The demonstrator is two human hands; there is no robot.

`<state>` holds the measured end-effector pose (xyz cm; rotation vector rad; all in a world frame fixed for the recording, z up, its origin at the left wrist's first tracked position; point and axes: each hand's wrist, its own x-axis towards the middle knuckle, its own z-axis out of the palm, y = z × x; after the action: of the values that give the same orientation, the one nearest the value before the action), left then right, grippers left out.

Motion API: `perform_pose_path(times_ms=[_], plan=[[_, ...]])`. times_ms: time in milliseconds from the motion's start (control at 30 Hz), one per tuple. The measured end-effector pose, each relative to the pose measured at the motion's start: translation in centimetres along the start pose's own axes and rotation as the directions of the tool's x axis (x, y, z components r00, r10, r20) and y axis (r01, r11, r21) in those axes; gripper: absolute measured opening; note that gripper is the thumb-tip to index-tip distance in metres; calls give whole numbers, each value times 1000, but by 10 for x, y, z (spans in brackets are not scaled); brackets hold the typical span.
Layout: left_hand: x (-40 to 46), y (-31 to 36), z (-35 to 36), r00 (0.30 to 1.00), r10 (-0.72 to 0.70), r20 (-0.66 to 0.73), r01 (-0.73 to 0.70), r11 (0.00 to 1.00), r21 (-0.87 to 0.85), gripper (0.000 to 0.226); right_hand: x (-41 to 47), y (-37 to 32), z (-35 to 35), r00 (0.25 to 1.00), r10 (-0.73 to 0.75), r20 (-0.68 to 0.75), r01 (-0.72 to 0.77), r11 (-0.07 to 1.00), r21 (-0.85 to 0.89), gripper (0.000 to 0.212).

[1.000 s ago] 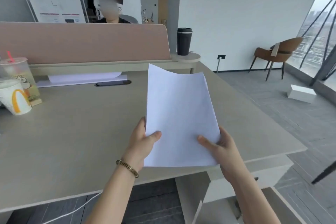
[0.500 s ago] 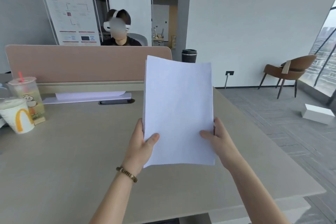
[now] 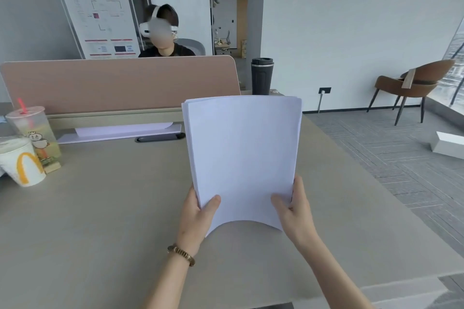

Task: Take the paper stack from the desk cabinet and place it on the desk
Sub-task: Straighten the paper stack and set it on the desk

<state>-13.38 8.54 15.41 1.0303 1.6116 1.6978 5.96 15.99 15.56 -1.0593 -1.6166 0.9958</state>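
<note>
A white paper stack (image 3: pixel 242 158) is held upright over the beige desk (image 3: pixel 105 221), its lower edge bowed upward just above the surface. My left hand (image 3: pixel 198 213), with a beaded bracelet on the wrist, grips the stack's lower left edge, thumb on the front sheet. My right hand (image 3: pixel 292 211) grips the lower right edge in the same way. The desk cabinet is out of view below the desk's front edge.
Two drink cups (image 3: pixel 23 160) stand at the desk's left edge. A pink divider panel (image 3: pixel 120 83) runs along the back, with a white stand (image 3: pixel 120 132) and a dark slot below it, and a black tumbler (image 3: pixel 262 75) at its right end. A person sits behind the divider. A brown chair (image 3: pixel 411 83) and white box (image 3: pixel 449 144) are on the floor to the right.
The view has tilted up and the cabinet has dropped out of sight. Both hands have carried the stack forward over the desk and stood it more upright, with its bottom edge now curling.
</note>
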Motion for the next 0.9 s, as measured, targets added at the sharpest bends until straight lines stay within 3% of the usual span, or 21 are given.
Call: perform_pose_path(times_ms=[100,333,500,667,900], plan=[[6,9,-7,1000,21,-13,-21,999,-40,23,9,-17,-4,998,-44,-34,46,997,56,26],[25,34,-3,988,149,-46,-153,983,-97,27,38,-61,-2,985,-91,-143,114,981,156,18],[31,37,-5,976,198,-93,-207,973,-102,30,39,-64,3,980,-144,-139,169,968,186,21],[22,15,-6,996,63,-62,-67,995,-76,29,38,-41,11,995,-81,-64,92,976,196,26],[20,4,-9,998,49,-27,-49,999,-17,34,37,-21,11,997,-63,-47,70,979,194,31]])
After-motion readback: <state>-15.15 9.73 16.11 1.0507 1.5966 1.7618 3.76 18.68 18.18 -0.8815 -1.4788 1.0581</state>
